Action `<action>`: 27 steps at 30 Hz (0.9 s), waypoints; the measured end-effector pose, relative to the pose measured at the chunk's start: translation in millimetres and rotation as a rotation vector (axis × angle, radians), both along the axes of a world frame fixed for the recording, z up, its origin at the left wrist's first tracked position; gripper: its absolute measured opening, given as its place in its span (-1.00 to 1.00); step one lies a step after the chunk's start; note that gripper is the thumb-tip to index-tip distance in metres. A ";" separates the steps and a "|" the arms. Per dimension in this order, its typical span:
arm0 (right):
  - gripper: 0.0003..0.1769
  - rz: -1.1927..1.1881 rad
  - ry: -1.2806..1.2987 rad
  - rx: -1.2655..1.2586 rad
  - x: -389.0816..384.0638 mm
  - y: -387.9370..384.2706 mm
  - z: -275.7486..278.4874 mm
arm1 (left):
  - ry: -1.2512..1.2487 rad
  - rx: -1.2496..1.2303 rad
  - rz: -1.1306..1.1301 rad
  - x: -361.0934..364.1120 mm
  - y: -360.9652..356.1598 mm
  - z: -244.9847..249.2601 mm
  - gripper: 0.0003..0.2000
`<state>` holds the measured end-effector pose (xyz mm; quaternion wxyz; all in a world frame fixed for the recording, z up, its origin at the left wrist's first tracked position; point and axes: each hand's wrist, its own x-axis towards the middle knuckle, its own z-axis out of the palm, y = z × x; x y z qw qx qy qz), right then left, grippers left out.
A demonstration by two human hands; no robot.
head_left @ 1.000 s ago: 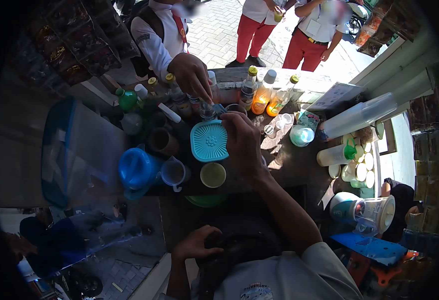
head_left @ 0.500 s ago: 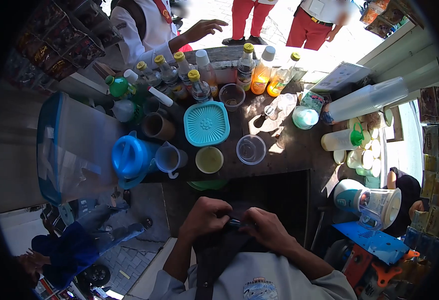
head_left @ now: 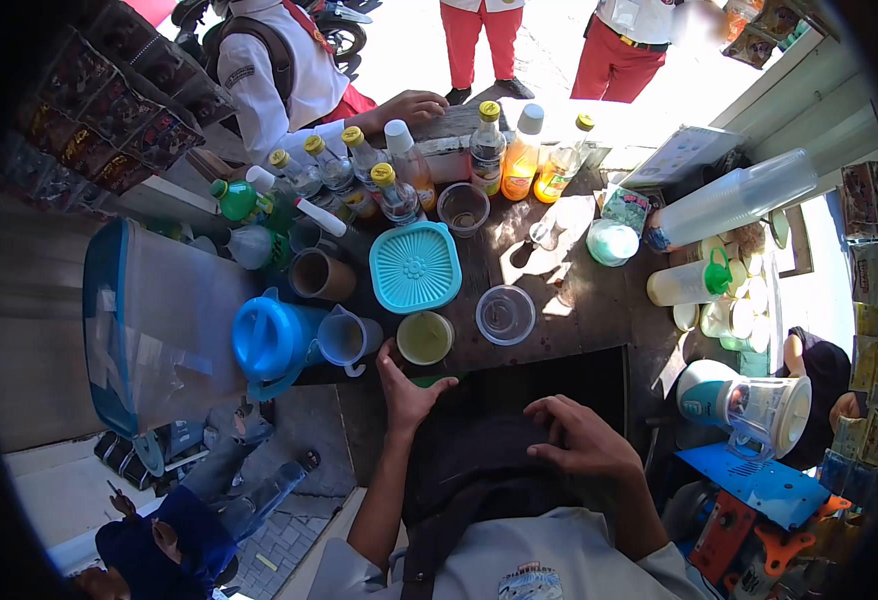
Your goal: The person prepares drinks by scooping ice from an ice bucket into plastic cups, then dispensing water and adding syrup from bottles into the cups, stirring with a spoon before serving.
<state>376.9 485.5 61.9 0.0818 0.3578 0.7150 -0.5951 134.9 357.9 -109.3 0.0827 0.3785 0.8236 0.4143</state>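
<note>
Your left hand (head_left: 407,392) was spread, thumb well off the fingers, gripping nothing; its fingertips were at the near-left side of the cup of yellow-green liquid (head_left: 426,338), contact unclear. Your right hand (head_left: 584,440) was half curled over the dark cloth (head_left: 484,450) at your front, nothing visible in it, palm hidden. That cup stood at the near edge of the counter (head_left: 599,325), between the clear measuring jug (head_left: 347,338) and a clear plastic cup (head_left: 505,316). Turquoise lidded box (head_left: 415,267) sat just behind it, blue pitcher (head_left: 269,335) left of the jug. Farther back: yellow-capped bottle (head_left: 397,195), orange drink bottle (head_left: 522,155). Across the counter, another person's hand (head_left: 414,105) lay on the far ledge.
</note>
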 end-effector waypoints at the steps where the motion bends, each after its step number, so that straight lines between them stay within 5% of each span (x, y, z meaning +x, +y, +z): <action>1: -0.48 0.001 0.003 0.002 -8.8 3.9 -2.5 | 0.003 0.002 0.001 1.0 6.4 -7.0 -0.09; 4: -0.61 0.021 0.056 0.021 -44.4 3.7 -22.9 | -0.424 0.257 -0.093 -4.8 25.5 -35.8 -0.02; 8: -0.68 -0.052 0.139 0.243 -70.0 -10.2 -40.7 | -0.402 0.237 -0.079 -6.5 16.0 -37.1 -0.07; 10: -0.68 -0.087 0.159 0.396 -75.2 -11.0 -36.7 | 0.108 0.213 -0.181 -2.4 2.5 4.1 -0.11; 16: -0.69 -0.287 0.511 0.499 -86.6 -15.9 -9.3 | 0.132 0.263 -0.323 15.2 -4.8 99.3 -0.12; 24: -0.85 -0.293 0.501 0.865 -65.0 -9.5 12.7 | 0.195 0.208 -0.337 33.3 1.5 123.4 -0.11; 27: -0.84 -0.155 0.516 0.644 -51.0 -17.1 20.3 | 0.201 0.126 -0.334 36.2 7.8 126.6 -0.12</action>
